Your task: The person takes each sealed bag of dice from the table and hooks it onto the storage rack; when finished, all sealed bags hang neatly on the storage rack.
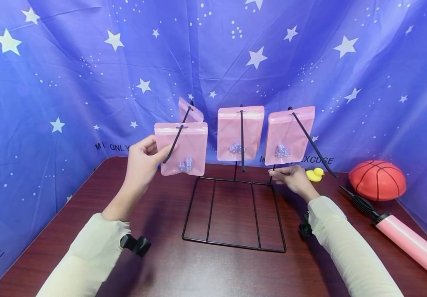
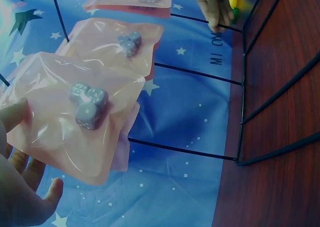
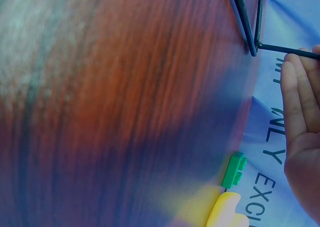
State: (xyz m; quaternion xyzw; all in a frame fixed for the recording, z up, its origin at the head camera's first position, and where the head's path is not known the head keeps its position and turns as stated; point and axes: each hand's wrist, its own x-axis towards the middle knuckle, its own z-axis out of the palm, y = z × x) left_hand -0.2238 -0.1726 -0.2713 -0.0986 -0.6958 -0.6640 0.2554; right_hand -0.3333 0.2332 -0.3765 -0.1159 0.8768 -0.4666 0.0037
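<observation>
My left hand [image 1: 139, 163] pinches the left edge of a clear-fronted pink zip pouch [image 1: 194, 142], its thumb on the front face. That pouch is on the left hook of a black wire display rack [image 1: 235, 245], in front of another pink pouch [image 1: 194, 116] hanging tilted farther back. Grey dice [image 2: 89, 106] show inside the front one. Lower on the right, my right hand [image 1: 295, 179] pinches the rack's right upright between thumb and fingers. A middle pouch [image 1: 232, 132] and a right pouch [image 1: 287, 130], both with dice, hang from the other hooks.
Right of the rack are a yellow rubber duck [image 1: 314, 175], a half-round basketball-patterned object [image 1: 376, 179] and a pink hand pump [image 1: 410, 243]. A green toy brick [image 3: 233, 170] is near the duck. Behind the dark wooden table [image 1: 183, 272] hangs a starry blue cloth [image 1: 213, 49].
</observation>
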